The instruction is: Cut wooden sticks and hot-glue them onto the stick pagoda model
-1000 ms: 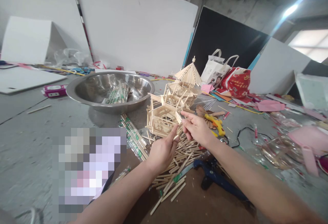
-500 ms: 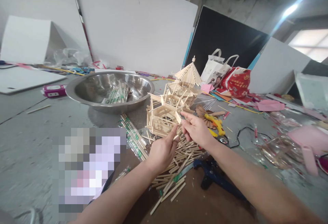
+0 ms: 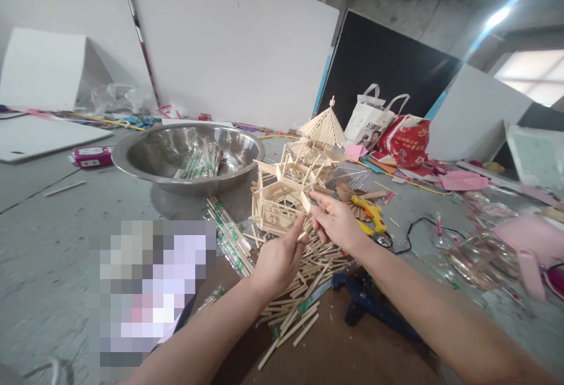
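Observation:
A many-sided frame of pale wooden sticks (image 3: pixel 275 211) stands in front of me, part of a model pavilion. My right hand (image 3: pixel 330 216) pinches the frame's right edge between thumb and index finger. My left hand (image 3: pixel 282 255) is closed at the lower right corner, its index finger and thumb against the sticks; its other fingers are curled and partly hidden. Behind the frame is another stick-built section with a pointed stick roof (image 3: pixel 324 128). Loose wooden sticks (image 3: pixel 293 308) lie heaped under my hands on a brown board (image 3: pixel 335 352).
A steel basin (image 3: pixel 145 167) holding wrapped sticks stands at left. Wrapped stick bundles (image 3: pixel 231 235) lie beside the frame. At right are a yellow glue gun (image 3: pixel 372 211) with a black cord and a blue-handled tool (image 3: pixel 370 303). Paper bags (image 3: pixel 403 141) stand behind.

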{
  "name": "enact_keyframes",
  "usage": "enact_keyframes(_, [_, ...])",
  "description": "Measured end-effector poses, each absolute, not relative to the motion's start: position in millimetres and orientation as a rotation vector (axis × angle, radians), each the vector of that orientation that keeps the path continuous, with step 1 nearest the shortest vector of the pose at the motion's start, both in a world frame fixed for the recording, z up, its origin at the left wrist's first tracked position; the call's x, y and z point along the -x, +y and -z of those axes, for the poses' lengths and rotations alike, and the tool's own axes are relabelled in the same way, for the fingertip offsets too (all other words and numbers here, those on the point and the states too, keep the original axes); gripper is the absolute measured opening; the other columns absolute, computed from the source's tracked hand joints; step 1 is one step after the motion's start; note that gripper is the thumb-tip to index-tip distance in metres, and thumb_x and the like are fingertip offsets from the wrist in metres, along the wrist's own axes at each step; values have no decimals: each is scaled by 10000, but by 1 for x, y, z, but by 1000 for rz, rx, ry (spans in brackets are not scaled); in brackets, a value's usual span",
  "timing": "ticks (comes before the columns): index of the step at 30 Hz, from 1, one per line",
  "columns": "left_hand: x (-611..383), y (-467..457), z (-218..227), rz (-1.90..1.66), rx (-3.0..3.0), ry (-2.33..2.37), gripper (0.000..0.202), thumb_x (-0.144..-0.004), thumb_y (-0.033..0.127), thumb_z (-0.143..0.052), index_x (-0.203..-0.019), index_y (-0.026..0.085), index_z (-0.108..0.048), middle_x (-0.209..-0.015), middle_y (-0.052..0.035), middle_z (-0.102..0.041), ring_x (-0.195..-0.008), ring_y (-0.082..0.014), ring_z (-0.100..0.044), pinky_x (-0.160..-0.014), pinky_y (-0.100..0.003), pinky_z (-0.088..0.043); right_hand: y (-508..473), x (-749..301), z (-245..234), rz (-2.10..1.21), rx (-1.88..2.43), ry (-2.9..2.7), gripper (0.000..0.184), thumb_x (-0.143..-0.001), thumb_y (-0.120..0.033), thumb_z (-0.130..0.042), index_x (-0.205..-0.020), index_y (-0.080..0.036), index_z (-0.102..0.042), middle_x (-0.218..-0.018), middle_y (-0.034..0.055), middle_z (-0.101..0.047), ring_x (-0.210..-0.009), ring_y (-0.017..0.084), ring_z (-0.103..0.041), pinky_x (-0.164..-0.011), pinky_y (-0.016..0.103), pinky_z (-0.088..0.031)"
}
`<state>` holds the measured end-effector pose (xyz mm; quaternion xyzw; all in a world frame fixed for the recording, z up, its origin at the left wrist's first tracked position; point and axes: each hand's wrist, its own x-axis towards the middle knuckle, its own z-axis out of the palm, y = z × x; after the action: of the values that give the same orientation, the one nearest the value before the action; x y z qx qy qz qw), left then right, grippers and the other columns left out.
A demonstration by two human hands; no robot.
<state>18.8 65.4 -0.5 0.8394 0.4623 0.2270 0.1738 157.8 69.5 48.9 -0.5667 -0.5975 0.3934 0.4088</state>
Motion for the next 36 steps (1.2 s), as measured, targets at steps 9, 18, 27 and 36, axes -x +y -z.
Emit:
enact_keyframes(9, [-19,66,1,-643,-2388,1315,467,-837,343,-217,-1277,188,-248,-709,-58,-641,-666,-175,-609,-554,-233,-394,70,-159,-47,-994,1421,-1507,505,-752,-319,-414,-1215,-139,-326,-491,-80,-472,-284,47,-416,-301,163,-329])
enact_keyframes(18, [-18,64,1,-731,-2330,1239,412,-841,339,-216,-1194,188,-367,-759,-47,-642,-664,-157,-603,-600,-248,-422,70,-178,-52,-682,1500,-1582,429,-771,-444,-363,-1074,-169,-491,-523,-26,-517,-345,75,-437,-363,201,-346])
enact_keyframes(27, [-18,62,5,-706,-2398,1083,318,-814,226,-286,-1075,224,-468,-1086,-31,-520,-921,-134,-534,-797,-254,-411,113,-226,-32,-512,1582,-1361,279,-689,-305,-432,-886,-185,-589,-908,42,-594,-867,175,-524,-711,305,-412])
enact_keyframes(36, [-20,59,3,-502,-2523,1149,370,-802,210,-295,-1156,237,-398,-1229,-28,-418,-945,-153,-525,-795,-286,-425,111,-221,-23,-941,1439,-1264,300,-635,-263,-486,-908,-177,-577,-872,16,-609,-812,137,-548,-726,274,-408])
